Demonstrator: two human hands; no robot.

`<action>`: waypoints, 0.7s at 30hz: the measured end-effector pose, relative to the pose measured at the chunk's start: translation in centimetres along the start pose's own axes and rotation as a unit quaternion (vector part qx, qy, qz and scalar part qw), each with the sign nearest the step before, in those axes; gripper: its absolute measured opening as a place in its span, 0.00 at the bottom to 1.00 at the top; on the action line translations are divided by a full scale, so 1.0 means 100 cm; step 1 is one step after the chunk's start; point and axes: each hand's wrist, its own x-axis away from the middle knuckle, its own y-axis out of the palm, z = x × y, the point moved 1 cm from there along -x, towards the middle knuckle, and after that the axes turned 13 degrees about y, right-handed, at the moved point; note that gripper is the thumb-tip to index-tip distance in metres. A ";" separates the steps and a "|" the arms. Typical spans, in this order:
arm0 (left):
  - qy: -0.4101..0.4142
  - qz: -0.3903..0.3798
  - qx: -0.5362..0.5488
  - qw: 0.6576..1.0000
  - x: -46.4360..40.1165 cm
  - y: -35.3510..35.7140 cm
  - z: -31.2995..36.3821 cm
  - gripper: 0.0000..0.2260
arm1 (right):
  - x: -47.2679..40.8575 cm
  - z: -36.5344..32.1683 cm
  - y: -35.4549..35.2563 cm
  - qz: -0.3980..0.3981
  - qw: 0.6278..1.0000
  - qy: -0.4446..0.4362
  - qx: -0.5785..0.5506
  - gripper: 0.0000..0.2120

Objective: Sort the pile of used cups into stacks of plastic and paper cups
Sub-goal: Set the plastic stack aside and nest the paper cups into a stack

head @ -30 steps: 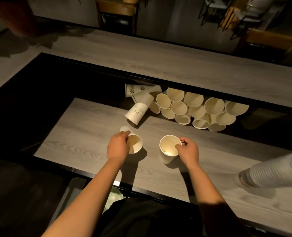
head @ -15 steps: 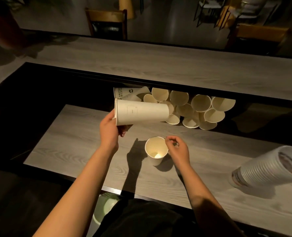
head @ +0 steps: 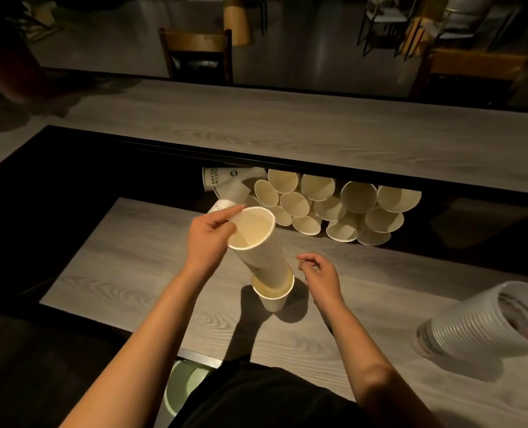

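My left hand grips the top of a tall stack of paper cups, tilted, with its bottom end set into a single paper cup that stands upright on the grey wooden table. My right hand hovers just right of that cup, fingers loosely curled, holding nothing. A pile of paper cups lies on its side at the table's far edge, mouths toward me. A stack of clear plastic cups lies tilted at the right.
A raised wooden counter runs behind the pile, with a dark gap below it. A pale green bin sits under the table's near edge. Chairs stand beyond the counter.
My left hand swung the paper stack from lying level to upright and set its bottom into the standing cup. My right hand let go of that cup's rim and drew slightly right.
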 end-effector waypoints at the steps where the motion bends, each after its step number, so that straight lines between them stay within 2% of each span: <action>1: 0.008 -0.025 -0.017 1.000 0.000 0.003 -0.001 0.23 | -0.003 -0.001 0.001 -0.001 1.000 0.004 0.002 0.09; 5: 0.002 -0.137 -0.105 0.985 0.013 0.012 -0.025 0.21 | -0.009 -0.003 0.005 -0.001 1.000 0.016 0.004 0.09; 7: 0.006 -0.204 -0.197 0.959 0.022 0.016 -0.043 0.20 | -0.011 -0.003 0.007 -0.007 1.000 0.018 -0.002 0.10; 9: 0.028 -0.263 -0.295 0.918 0.031 0.019 -0.058 0.19 | -0.014 -0.004 0.010 -0.012 1.000 0.018 -0.005 0.10; 10: 0.034 -0.280 -0.321 0.904 0.035 0.020 -0.064 0.18 | -0.015 -0.005 0.011 -0.015 1.000 0.017 -0.004 0.09; 12: 0.029 -0.282 -0.317 0.905 0.039 0.021 -0.073 0.17 | -0.018 -0.009 0.013 -0.020 1.000 0.011 -0.004 0.09; 15: -0.022 -0.234 -0.204 0.950 0.035 0.018 -0.076 0.18 | -0.023 -0.017 0.017 -0.023 1.000 0.005 -0.008 0.09; 18: -0.078 -0.091 -0.072 0.990 0.022 0.013 -0.083 0.15 | -0.028 -0.031 0.018 -0.016 1.000 -0.017 -0.012 0.09; 21: -0.168 0.078 -0.095 0.978 0.000 0.007 -0.104 0.07 | -0.033 -0.047 0.015 0.014 0.997 -0.070 -0.001 0.11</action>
